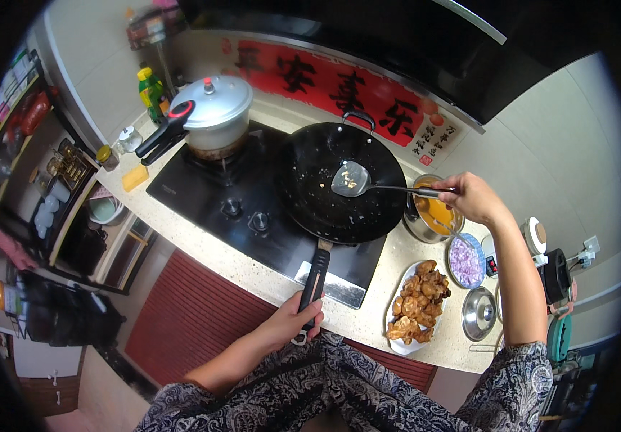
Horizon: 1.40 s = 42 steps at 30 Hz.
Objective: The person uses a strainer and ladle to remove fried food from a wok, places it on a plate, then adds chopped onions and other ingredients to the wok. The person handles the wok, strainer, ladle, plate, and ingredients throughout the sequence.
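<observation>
My left hand (300, 318) grips the black handle (315, 275) of a wok (310, 156) on the right burner. By its dark handle, my right hand (469, 197) holds a metal spatula (352, 180), its blade over the wok's inside. Small pale-brown bits lie on the blade, and a few specks are scattered on the dark wok surface. Under my right hand stands a steel pot (423, 229) of orange-yellow liquid with a spoon in it. Close by is a blue-rimmed bowl of chopped purple onion (467, 262).
A white plate (396, 345) of browned fried pieces (421, 302) sits near the counter's front edge, beside a steel lid (479, 313). On the left burner stands a pressure cooker (216, 110), its handle pointing left. A yellow sponge (135, 178) and jars lie left of the hob (197, 194).
</observation>
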Each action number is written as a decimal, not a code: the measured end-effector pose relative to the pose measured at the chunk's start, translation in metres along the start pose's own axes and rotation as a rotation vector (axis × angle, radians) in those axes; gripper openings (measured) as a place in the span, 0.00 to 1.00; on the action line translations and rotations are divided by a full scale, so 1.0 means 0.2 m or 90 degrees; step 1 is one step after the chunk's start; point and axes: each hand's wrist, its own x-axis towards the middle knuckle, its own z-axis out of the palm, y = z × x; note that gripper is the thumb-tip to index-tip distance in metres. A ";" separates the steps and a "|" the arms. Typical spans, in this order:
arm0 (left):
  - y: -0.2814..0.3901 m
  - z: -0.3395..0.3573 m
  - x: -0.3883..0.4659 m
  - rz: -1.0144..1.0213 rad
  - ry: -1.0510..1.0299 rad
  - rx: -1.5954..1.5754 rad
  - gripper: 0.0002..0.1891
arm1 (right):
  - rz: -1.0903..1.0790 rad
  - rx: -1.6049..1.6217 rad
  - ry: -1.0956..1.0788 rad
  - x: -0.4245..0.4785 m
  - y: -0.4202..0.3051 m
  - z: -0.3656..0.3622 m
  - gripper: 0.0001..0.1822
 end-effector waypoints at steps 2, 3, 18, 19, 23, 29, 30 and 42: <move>0.00 0.00 0.00 0.005 0.002 0.003 0.22 | -0.028 0.017 -0.019 0.05 0.00 0.00 0.12; 0.00 0.00 0.00 0.012 0.003 0.000 0.19 | -0.002 0.026 -0.037 0.08 0.00 0.00 0.12; -0.02 0.00 0.03 0.015 -0.030 0.015 0.18 | 0.051 0.510 0.022 -0.04 0.10 0.65 0.18; -0.02 0.00 0.03 0.010 -0.027 0.019 0.18 | 0.042 0.508 0.049 -0.05 0.07 0.68 0.18; 0.00 -0.01 0.02 -0.008 -0.063 -0.025 0.22 | 0.025 0.487 0.124 -0.14 0.00 0.63 0.19; -0.07 -0.15 0.07 -0.099 0.030 -0.135 0.20 | 0.085 0.502 0.177 -0.53 -0.03 0.40 0.18; -0.08 -0.23 0.07 -0.087 0.017 -0.097 0.18 | 0.111 0.475 0.186 -0.62 -0.03 0.37 0.18; -0.59 -0.27 0.01 -0.144 -0.113 0.272 0.08 | 0.452 0.495 0.442 -2.14 -0.12 0.51 0.18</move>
